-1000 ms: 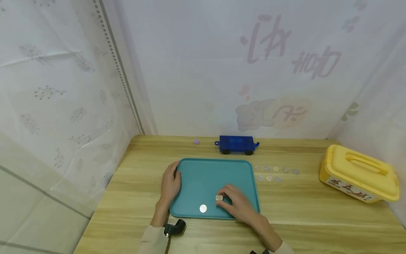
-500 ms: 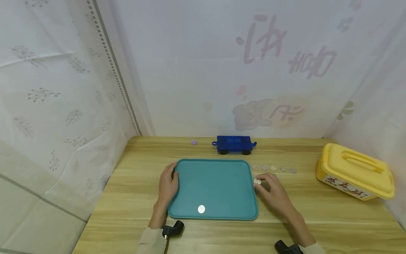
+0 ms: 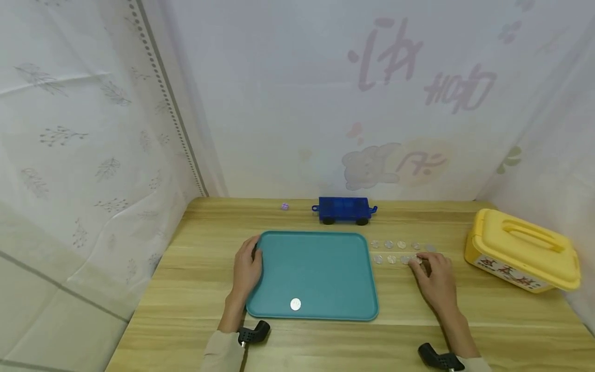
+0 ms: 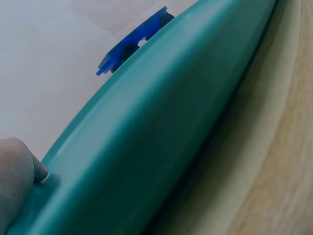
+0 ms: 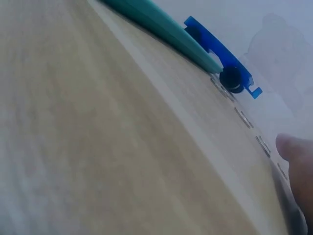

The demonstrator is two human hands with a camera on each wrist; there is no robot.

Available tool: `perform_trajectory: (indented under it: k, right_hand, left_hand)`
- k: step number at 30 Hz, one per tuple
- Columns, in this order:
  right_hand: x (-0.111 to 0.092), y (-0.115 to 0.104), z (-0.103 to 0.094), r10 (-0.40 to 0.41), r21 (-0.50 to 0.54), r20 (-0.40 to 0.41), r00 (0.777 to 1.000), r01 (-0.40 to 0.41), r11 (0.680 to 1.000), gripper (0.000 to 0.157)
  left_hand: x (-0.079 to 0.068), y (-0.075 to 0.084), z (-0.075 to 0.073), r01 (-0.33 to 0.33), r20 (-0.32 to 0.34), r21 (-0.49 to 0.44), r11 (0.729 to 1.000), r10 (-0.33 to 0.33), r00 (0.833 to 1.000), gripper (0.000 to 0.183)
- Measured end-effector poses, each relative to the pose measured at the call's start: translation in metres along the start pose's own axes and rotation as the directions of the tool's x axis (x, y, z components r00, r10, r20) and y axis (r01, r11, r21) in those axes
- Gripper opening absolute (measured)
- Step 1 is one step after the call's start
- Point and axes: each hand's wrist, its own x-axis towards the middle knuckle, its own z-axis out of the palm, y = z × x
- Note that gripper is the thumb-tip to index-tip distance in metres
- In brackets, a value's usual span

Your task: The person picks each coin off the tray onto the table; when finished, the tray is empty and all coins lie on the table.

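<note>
My left hand (image 3: 247, 266) holds the left edge of the teal tray (image 3: 321, 274). In the left wrist view its thumb (image 4: 39, 169) lies against the tray's rim. One silver coin (image 3: 295, 304) lies in the tray near its front edge. To the right of the tray, my right hand (image 3: 438, 281) pinches another coin (image 3: 418, 260) at the right end of the lower coin row, down at table level. In that row lie more coins, among them a coin (image 3: 392, 259). The upper row, with a coin (image 3: 402, 244) in its middle, runs just behind.
A blue toy wagon (image 3: 344, 209) stands behind the tray, with a small purple piece (image 3: 285, 206) to its left. On the right side of the wooden table (image 3: 325, 343) sits a yellow lidded box (image 3: 522, 250) with a handle. White patterned cloth hangs behind and at both sides.
My right hand has carried the coin from the tray rightward to the end of the lower row. The left hand has stayed at the tray's edge.
</note>
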Motion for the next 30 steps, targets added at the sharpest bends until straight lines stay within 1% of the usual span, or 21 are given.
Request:
perform_trajectory:
  k: [3, 8, 11, 15, 20, 23, 27, 30]
  right_hand:
    - [0.0014, 0.0027, -0.0007, 0.023, 0.006, -0.018, 1.000, -0.023, 1.000, 0.026]
    - [0.0030, 0.0018, 0.0005, 0.078, 0.003, -0.001, 0.997, -0.078, 0.997, 0.026]
    - [0.0026, 0.0009, 0.0007, 0.101, 0.000, -0.004, 0.995, -0.101, 0.995, 0.023]
    - [0.0017, 0.0009, -0.0001, 0.116, 0.009, -0.021, 0.993, -0.116, 0.993, 0.019]
    - [0.0024, -0.0001, -0.0006, 0.117, 0.012, -0.013, 0.993, -0.116, 0.993, 0.022]
    - [0.0025, -0.0013, -0.0016, 0.157, 0.064, -0.012, 0.988, -0.156, 0.986, 0.028]
    - [0.0014, -0.0015, -0.0027, 0.228, 0.153, -0.055, 0.972, -0.218, 0.964, 0.030]
    - [0.0009, -0.0006, -0.0021, 0.238, 0.177, -0.092, 0.967, -0.220, 0.959, 0.027]
  left_hand:
    - [0.0012, -0.0001, 0.0003, -0.004, 0.006, 0.004, 1.000, 0.004, 1.000, 0.040]
    - [0.0012, 0.0003, -0.0007, 0.012, 0.008, 0.010, 1.000, -0.012, 1.000, 0.040]
    - [0.0003, 0.0010, -0.0015, 0.013, 0.013, 0.010, 1.000, -0.013, 1.000, 0.040]
    - [-0.0005, 0.0011, -0.0013, 0.009, 0.021, 0.010, 1.000, -0.010, 1.000, 0.040]
    - [0.0000, 0.0009, -0.0018, 0.006, 0.019, 0.006, 1.000, -0.006, 1.000, 0.040]
    - [-0.0001, 0.0008, -0.0020, 0.013, 0.017, 0.008, 1.000, -0.013, 1.000, 0.040]
    - [-0.0004, 0.0016, -0.0020, 0.019, 0.021, 0.010, 1.000, -0.019, 1.000, 0.040]
    - [-0.0004, 0.0019, -0.0017, 0.022, 0.023, 0.006, 1.000, -0.022, 0.999, 0.040]
